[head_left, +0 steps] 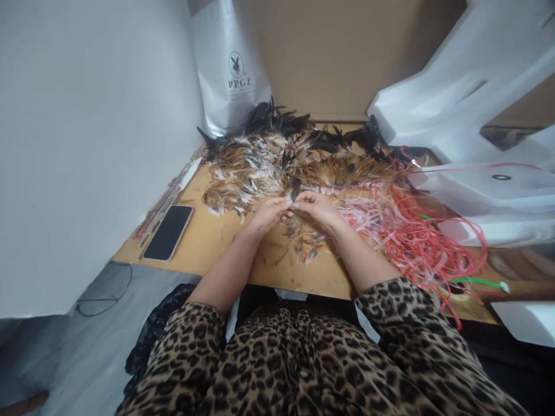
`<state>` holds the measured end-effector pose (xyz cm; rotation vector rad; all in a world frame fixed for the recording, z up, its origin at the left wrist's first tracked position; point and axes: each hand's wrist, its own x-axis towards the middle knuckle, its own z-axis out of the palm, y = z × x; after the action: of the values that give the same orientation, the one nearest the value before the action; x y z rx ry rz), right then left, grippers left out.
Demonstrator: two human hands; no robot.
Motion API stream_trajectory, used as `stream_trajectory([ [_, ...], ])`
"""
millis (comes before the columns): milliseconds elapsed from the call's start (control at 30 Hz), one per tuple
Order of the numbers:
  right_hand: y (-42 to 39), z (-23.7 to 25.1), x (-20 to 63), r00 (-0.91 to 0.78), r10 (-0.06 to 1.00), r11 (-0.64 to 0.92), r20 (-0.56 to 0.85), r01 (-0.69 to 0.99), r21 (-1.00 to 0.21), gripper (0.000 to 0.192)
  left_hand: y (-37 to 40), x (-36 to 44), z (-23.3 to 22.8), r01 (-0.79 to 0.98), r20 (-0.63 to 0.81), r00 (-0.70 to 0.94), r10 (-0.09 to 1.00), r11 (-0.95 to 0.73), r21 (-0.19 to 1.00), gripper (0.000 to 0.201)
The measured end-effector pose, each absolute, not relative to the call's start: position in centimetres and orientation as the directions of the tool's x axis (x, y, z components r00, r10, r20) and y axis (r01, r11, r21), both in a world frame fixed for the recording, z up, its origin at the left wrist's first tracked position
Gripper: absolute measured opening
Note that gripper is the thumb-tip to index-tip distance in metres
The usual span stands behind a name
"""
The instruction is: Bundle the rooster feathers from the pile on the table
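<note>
Both my hands meet over the middle of the yellow-brown tabletop [321, 280], fingertips nearly touching. My left hand [274, 211] pinches the pale base of a small dark feather [295, 189]. Right beside it, my right hand [315, 207] is closed in a pinch at the same spot; the fingers partly hide the feather. Just beyond them spreads a broad heap of brown, white and black feathers [243, 173]. Loose small feathers [306, 245] lie scattered below my hands. To the right is a tangle of pink and red plastic strips [407, 231].
A phone [169, 233] lies at the table's left, near thin sticks [167, 193] along that edge. A silver printed bag [229, 69] stands at the back. White machine-like parts [489, 190] occupy the right side. A green tie [477, 282] lies among the strips.
</note>
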<state>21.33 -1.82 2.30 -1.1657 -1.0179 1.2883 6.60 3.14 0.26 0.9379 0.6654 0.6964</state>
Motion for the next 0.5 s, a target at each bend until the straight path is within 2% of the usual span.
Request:
stream_trajectory([
  [100,-1.72,2.29,21.68,0.012,0.997,-0.070,-0.073,-0.159,-0.985,0.034,3.03,6.63,0.33,-0.216,-0.188,0.586,0.788,0.375,0.902,0.024],
  [300,-1.40,1.74,21.68,0.098,0.994,-0.039,-0.054,-0.143,-0.989,0.039,2.80,6.80,0.32,-0.138,-0.150,0.572,0.807,0.275,0.952,0.023],
  [500,-1.48,1.86,21.60,0.107,0.993,-0.037,-0.050,-0.128,-0.991,0.038,2.81,6.92,0.21,-0.054,-0.131,0.532,0.836,0.188,0.981,0.019],
])
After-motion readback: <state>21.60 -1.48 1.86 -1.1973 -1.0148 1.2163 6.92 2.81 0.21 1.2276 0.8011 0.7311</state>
